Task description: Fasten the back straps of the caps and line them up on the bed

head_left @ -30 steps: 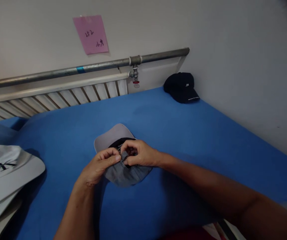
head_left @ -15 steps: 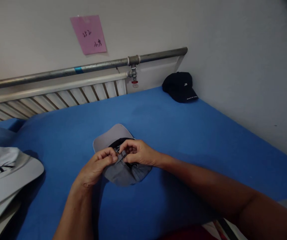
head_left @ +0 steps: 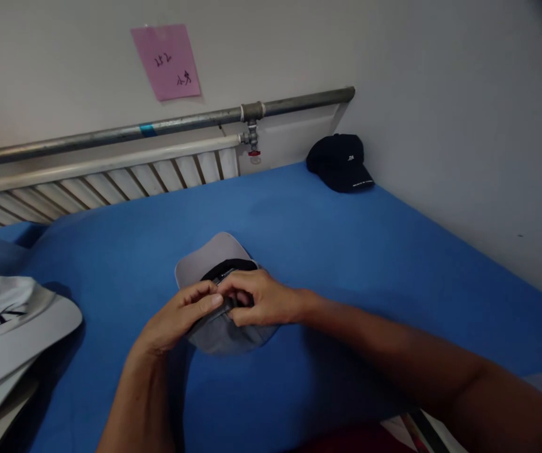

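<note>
A grey baseball cap [head_left: 231, 336] lies on the blue surface in front of me, its brim pointing away and its dark inner band showing. My left hand [head_left: 183, 314] pinches the near edge of the cap's opening between thumb and fingers. Close beside it, my right hand [head_left: 256, 299] is closed on the same edge, with thumb and index finger bent around it. The two sets of fingertips almost meet. What exactly lies between the right fingertips is partly hidden.
White caps [head_left: 16, 333], stacked, sit at the left edge. A black cap [head_left: 339, 163] rests in the far right corner against the wall. Behind the blue cover [head_left: 346, 251] run a radiator [head_left: 158, 176] and a metal pipe [head_left: 195, 121]. A pink note [head_left: 167, 63] hangs above.
My right hand has shifted slightly down and left along the cap's edge. The cap's near rim has turned in my fingers and the crown looks smoother.
</note>
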Demonstrator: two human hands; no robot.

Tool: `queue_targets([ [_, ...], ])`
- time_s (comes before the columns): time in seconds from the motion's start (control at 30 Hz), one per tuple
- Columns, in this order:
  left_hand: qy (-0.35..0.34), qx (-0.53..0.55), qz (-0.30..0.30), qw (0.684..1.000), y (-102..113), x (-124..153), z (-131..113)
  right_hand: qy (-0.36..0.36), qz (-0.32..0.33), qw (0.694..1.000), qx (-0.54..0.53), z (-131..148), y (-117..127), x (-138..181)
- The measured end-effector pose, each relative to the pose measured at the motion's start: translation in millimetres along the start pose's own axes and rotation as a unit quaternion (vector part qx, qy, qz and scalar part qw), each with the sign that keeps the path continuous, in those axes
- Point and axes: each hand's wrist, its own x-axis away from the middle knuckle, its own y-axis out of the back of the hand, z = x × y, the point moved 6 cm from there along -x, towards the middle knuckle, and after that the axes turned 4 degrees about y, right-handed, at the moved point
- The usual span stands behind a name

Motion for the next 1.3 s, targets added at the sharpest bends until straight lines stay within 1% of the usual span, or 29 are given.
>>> queue_targets([
  [0.1, -0.010, 0.005, 0.058, 0.998, -12.5, 1.2, -5.8, 0.027, 0.024, 0.999, 0.034, 8.2, -4.2, 1.2],
  [0.17, -0.016, 0.008, 0.067, 0.998, -15.9, 1.2, -7.9, 0.028, 0.030, 0.998, 0.047, 10.5, -5.0, 1.2],
  [0.27, -0.017, 0.025, 0.045, 0.999, -12.2, 1.7, -6.2, 0.017, 0.028, 0.999, 0.038, 8.8, -2.4, -0.1],
  [0.4, -0.019, 0.061, 0.000, 0.998, 0.9, 5.6, -1.2, -0.011, 0.030, 0.999, 0.018, 1.0, 3.7, -2.8],
  [0.5, -0.030, 0.054, -0.005, 0.998, 5.2, 8.1, -0.9, -0.038, 0.065, 0.997, -0.019, -5.0, 2.8, -3.1],
  [0.57, -0.031, 0.047, -0.001, 0.998, 4.6, 8.4, -1.6, -0.069, 0.074, 0.993, -0.060, -9.8, 2.6, -2.1],
  [0.67, -0.019, 0.047, 0.009, 0.999, 1.1, 7.8, -2.1, -0.104, 0.055, 0.984, -0.133, -14.8, 5.9, -0.7],
  [0.8, -0.006, 0.031, 0.023, 0.999, -2.6, 7.1, -1.3, -0.119, 0.030, 0.966, -0.226, -16.4, 9.9, -0.2],
  [0.93, -0.016, 0.017, 0.031, 0.999, -4.1, 6.3, -0.4, -0.111, -0.039, 0.957, -0.266, -16.7, 15.8, -1.3],
  [1.0, -0.015, 0.014, 0.031, 0.999, -5.4, 6.2, 0.0, -0.108, -0.068, 0.947, -0.294, -17.3, 16.3, -1.6],
  [1.13, -0.008, 0.013, 0.021, 1.000, -7.8, 6.2, -1.6, -0.102, -0.102, 0.922, -0.359, -21.4, 16.4, -2.1],
  [1.2, -0.006, 0.019, 0.014, 1.000, -8.2, 5.8, -2.8, -0.103, -0.106, 0.921, -0.361, -23.8, 17.9, -2.1],
  [1.3, -0.019, 0.036, 0.000, 0.999, -5.7, 5.5, -4.3, -0.105, -0.105, 0.935, -0.323, -23.5, 22.3, -1.7],
])
